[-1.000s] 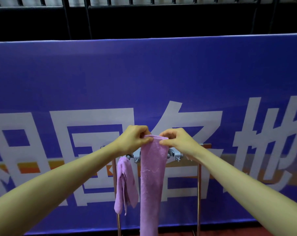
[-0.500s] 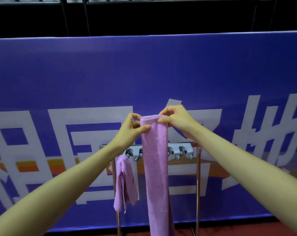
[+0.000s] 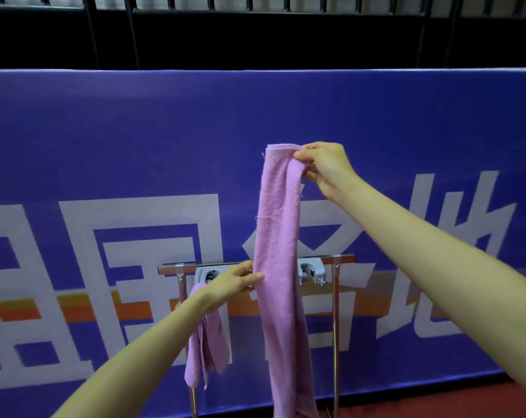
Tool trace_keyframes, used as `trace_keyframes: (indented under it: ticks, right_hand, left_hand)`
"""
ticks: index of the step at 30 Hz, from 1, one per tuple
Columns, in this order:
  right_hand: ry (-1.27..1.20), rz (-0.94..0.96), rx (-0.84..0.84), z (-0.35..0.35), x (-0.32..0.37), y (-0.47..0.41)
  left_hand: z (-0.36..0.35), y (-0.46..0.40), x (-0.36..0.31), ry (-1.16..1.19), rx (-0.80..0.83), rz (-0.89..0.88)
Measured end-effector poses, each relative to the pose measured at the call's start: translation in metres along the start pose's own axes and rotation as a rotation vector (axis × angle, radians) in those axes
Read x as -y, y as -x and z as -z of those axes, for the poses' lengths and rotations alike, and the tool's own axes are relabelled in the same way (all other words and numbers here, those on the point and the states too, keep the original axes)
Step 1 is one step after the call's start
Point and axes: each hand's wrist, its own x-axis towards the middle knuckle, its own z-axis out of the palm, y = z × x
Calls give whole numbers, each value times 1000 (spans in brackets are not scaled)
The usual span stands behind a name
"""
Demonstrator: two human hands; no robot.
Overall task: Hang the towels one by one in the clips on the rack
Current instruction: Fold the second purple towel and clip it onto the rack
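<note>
The left hand (image 3: 234, 283) reaches forward at rack height, its grip pinching the left edge of the long pink towel (image 3: 278, 267) with thumb and fingers. The right hand (image 3: 323, 167) is raised well above the rack, its grip clenched round the towel's folded top, so the cloth hangs straight down in front of the grey clips (image 3: 311, 271). Behind the left wrist, a second pink towel (image 3: 204, 348) hangs from the leftmost clip on the metal rack (image 3: 335, 312). Farther back stands a blue banner (image 3: 255, 122) with white characters, under a dark railing (image 3: 255, 28).
</note>
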Motion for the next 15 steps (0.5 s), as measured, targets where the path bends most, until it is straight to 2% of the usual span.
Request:
trace_keyframes:
  ticks: [4,8,10,13,15]
  right_hand:
    - [-11,-21,-106,17,-10,-3]
    - [220,-90,-134,36,-23,-2]
    - [328,-207,-49,44,-32,0]
    - [473,-401,166,50,-46,8]
    - [605,-390,276,49,-56,13]
  left_hand:
    - [14,1,-6,47,-82,-32]
    - [40,-2,-19,52,-196,-79]
    - [51,0,-36,29,-224,-114]
    - [67,-1,-65,-18,-218,-163]
    - [76,1,-87,-78,-191,-192]
